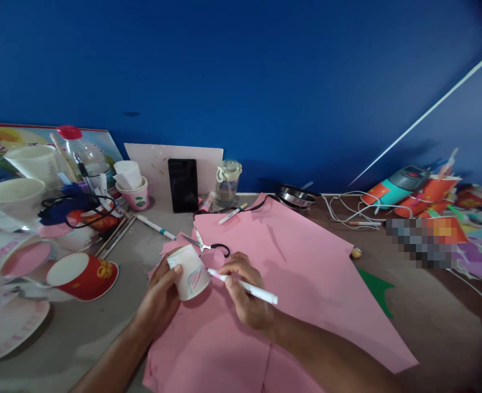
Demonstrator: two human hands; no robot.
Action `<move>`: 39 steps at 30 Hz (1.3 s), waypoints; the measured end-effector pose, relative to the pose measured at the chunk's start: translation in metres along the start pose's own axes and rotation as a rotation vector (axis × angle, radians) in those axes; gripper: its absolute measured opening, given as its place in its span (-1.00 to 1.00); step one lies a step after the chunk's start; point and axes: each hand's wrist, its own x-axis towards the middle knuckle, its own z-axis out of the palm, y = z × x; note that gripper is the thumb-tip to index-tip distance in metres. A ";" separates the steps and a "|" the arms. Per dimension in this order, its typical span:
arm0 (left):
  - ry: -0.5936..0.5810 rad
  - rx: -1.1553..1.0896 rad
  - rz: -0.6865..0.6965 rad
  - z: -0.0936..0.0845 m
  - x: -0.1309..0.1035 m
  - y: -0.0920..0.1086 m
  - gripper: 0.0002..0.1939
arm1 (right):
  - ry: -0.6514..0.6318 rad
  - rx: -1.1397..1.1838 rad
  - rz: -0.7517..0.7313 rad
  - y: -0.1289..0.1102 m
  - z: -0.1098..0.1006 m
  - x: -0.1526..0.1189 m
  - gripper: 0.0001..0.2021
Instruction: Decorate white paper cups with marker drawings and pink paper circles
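Observation:
My left hand [162, 292] is wrapped around a white paper cup [189, 268], which is tilted over the pink paper [302, 262]. A leaf-like outline in green-blue with pink strokes inside marks the cup's side, and blue marks run near one end. Between the fingers and thumb of my right hand [247, 289] is a white marker [255, 290]. Its pink tip points at the cup's side, very close to it; whether it touches I cannot tell. Just beyond the cup lie scissors [203, 245] with black handles, on the pink paper.
Two capped markers [156, 227] and a black phone [183, 185] are beyond my hands, with a glass jar [227, 183] beside the phone. Cups, a red paper cup [85, 275] and a bottle crowd the left. Cables [339, 215] and a teal-orange bottle [400, 186] lie right.

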 end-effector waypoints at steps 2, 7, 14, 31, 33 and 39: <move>0.000 0.005 0.003 0.000 0.000 0.000 -0.54 | -0.012 -0.003 -0.001 -0.001 0.000 0.000 -0.79; -0.022 -0.006 0.024 0.002 0.000 0.001 -0.54 | -0.027 0.000 -0.014 -0.003 0.003 -0.002 -0.81; -0.026 0.005 0.026 0.002 0.001 0.001 -0.52 | -0.054 -0.007 -0.034 -0.005 0.002 -0.001 -0.83; -0.034 0.012 0.028 0.001 -0.001 0.000 -0.62 | -0.058 0.019 -0.082 -0.003 0.005 -0.006 -0.85; -0.028 -0.002 0.026 0.001 0.000 0.000 -0.61 | 0.000 0.031 0.010 0.003 0.003 -0.004 -0.84; -0.038 -0.040 0.028 0.004 0.000 0.002 -0.62 | -0.010 0.062 0.071 0.009 0.000 -0.001 -0.81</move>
